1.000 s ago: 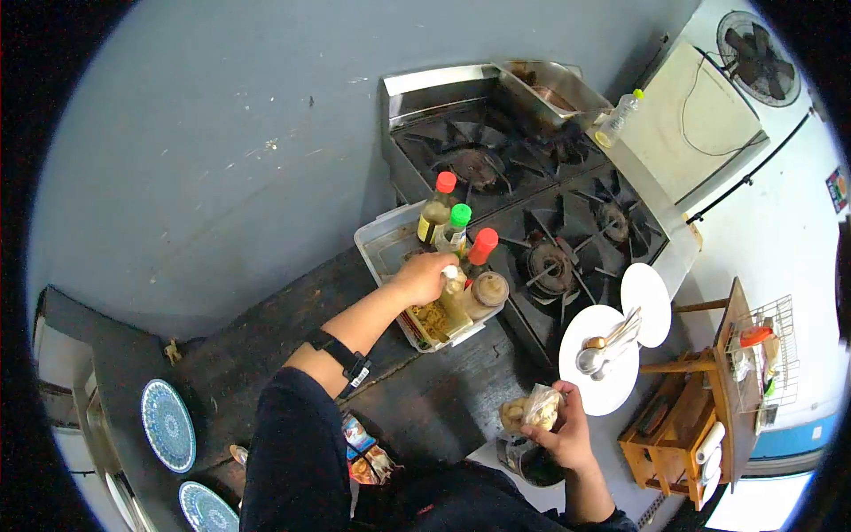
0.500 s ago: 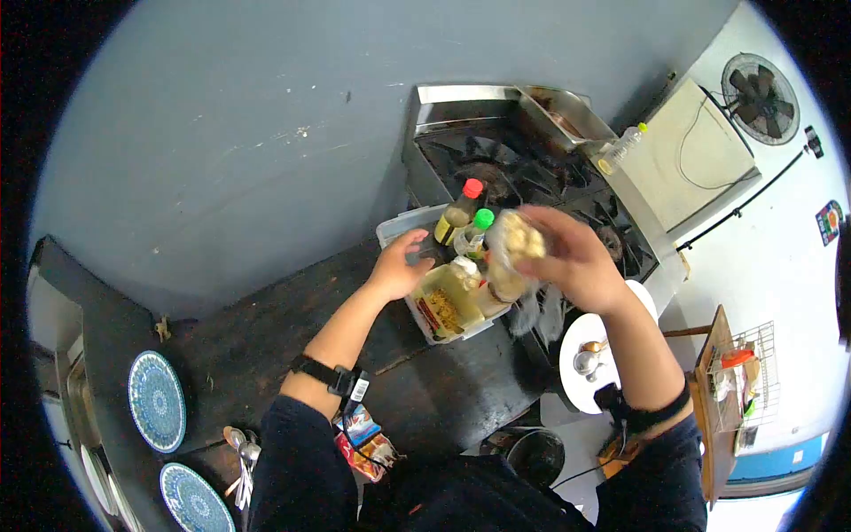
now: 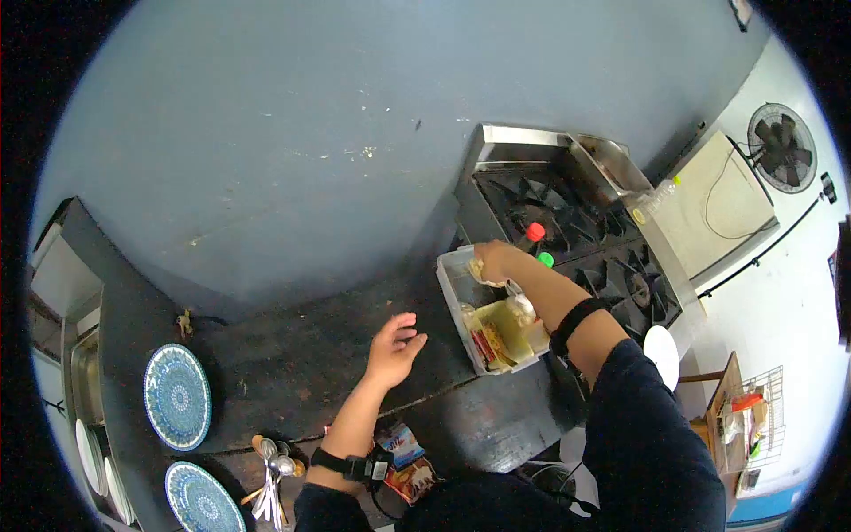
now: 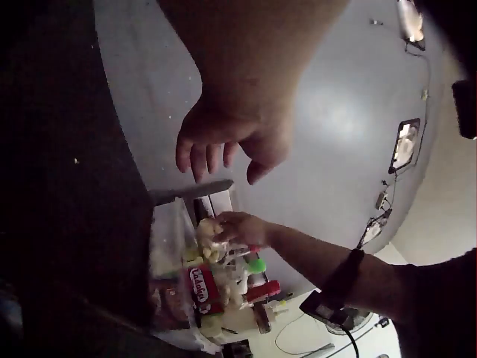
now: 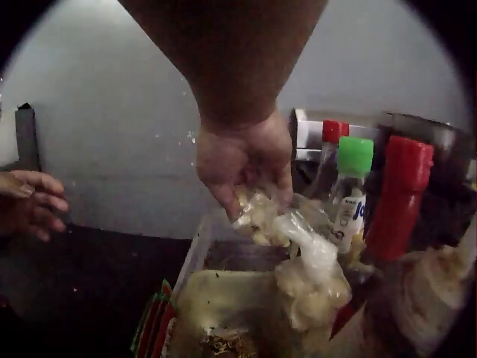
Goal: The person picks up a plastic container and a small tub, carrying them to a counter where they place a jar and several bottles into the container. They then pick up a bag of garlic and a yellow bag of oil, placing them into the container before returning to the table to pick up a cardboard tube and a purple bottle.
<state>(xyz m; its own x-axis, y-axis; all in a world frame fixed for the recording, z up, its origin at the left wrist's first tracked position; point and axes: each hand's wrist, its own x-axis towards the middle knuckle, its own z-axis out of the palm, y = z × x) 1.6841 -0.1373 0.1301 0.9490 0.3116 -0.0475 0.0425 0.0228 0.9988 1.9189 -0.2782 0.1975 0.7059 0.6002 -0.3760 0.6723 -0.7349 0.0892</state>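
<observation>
My right hand [image 3: 498,262] grips a clear plastic bag of pale pieces [image 5: 261,218] over the back part of the plastic bin [image 3: 450,293]. A second knotted bag [image 5: 313,287] lies in the bin beside it, next to a yellowish tray [image 3: 505,321] of dry bits. Bottles with red [image 5: 408,162] and green [image 5: 355,155] caps stand in the bin right of the hand. Left of the bin, my left hand [image 3: 394,351] hovers over the dark counter, fingers loosely bent and holding nothing.
Behind the bin is a black gas stove [image 3: 541,213] with a steel pan [image 3: 607,168]. Blue patterned plates [image 3: 177,396] and a pile of spoons [image 3: 277,465] are at the left. Colourful packets [image 3: 409,479] lie near the front edge, and a white plate [image 3: 661,355] is at the right.
My right hand has carried the bag from the right side to the back of the bin. My left hand let go of the knotted bag and drew away left. The head view has shifted.
</observation>
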